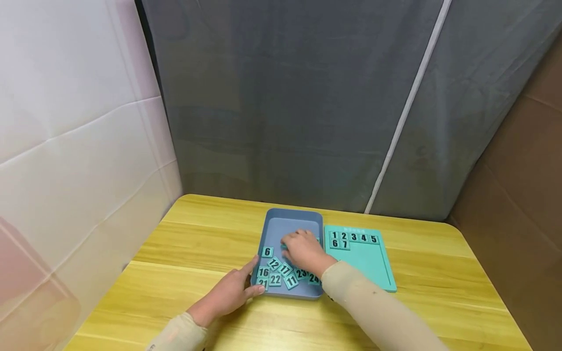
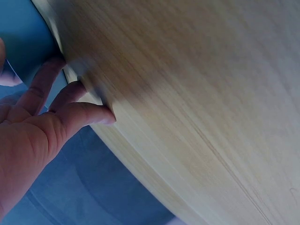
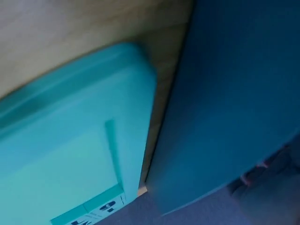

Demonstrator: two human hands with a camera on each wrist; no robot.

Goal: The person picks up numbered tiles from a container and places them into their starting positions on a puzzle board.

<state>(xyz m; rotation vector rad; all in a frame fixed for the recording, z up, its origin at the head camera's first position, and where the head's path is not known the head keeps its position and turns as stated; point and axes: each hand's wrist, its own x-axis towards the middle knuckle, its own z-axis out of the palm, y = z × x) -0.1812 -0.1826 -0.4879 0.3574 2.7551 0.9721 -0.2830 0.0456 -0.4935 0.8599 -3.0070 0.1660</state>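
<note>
Number tiles, black-numbered teal squares, left hand wide against tray, right hand grip unclear

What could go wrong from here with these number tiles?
1. The tray holds a tile reading 6, though the board already has one; one may be an inverted 9.
2. The right sleeve crosses the board's near-left corner in the head view; it could nudge tiles 1 to 7.
</note>
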